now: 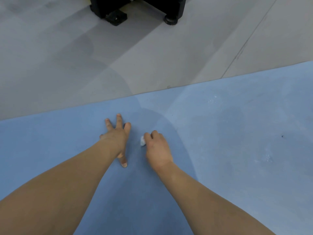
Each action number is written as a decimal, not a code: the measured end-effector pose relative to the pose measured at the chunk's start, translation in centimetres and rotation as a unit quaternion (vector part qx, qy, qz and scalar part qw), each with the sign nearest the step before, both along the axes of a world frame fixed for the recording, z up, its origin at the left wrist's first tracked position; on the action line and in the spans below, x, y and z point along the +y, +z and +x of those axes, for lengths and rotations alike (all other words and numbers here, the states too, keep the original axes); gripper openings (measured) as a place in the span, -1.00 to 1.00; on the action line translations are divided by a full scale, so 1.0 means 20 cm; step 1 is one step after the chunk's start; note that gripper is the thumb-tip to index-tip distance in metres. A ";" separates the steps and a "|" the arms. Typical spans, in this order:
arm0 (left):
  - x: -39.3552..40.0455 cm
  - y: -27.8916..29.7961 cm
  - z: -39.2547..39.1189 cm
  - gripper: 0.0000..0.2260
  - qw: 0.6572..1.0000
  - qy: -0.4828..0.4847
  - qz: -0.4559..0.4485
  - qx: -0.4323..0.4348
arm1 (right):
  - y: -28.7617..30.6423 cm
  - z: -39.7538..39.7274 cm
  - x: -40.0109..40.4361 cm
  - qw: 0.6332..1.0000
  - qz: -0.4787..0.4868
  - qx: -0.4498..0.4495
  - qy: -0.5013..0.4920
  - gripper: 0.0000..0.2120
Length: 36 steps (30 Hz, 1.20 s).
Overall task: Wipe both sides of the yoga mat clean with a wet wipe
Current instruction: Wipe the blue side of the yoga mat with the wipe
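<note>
While one left hand (116, 138) lies splayed on one yoga mat (220, 133), one right hand (156, 148) grip holds one wet wipe (142, 141)

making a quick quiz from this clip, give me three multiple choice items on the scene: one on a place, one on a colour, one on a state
1. Where does the black stand sit?
A. on the grey floor beyond the mat
B. on the mat
C. under the left arm

2. What colour is the yoga mat?
A. green
B. blue
C. red

3. What is the right hand doing?
A. lying flat and empty
B. raised off the mat
C. gripping the white wet wipe

Answers: 1 A, the stand's feet rest on grey floor at the top of the view. 2 B, the mat is blue throughout. 3 C, curled fingers hold the wipe, while the left hand lies spread on the mat.
</note>
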<state>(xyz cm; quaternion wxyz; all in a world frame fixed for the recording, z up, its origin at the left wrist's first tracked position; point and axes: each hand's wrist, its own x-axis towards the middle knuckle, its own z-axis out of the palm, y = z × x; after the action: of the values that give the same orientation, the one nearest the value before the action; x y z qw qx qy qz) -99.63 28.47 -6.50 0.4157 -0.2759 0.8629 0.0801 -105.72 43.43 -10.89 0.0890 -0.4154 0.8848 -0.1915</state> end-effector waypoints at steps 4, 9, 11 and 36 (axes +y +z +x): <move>-0.03 0.02 0.04 0.51 1.000 -0.004 0.005 0.025 | -0.01 0.02 -0.02 0.994 -0.030 0.052 0.094 -0.71; -0.04 0.03 0.07 0.50 0.998 -0.044 -0.049 0.005 | -0.07 -0.41 0.20 0.995 -0.013 0.094 0.031 -0.76; -0.04 0.03 0.06 0.49 0.998 -0.041 -0.053 -0.007 | -0.06 -0.59 0.31 0.994 0.019 0.089 -0.064 -0.81; -0.22 0.00 0.03 0.44 0.988 0.128 -0.051 0.065 | -0.07 -0.68 0.06 0.983 0.024 0.049 -0.177 -0.77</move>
<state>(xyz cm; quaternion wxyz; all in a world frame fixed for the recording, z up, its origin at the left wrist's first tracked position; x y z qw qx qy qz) -99.02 24.13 -6.54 0.3309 -0.3989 0.8486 0.1059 -119.37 44.69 -12.28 0.0204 -0.2589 0.9520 -0.1623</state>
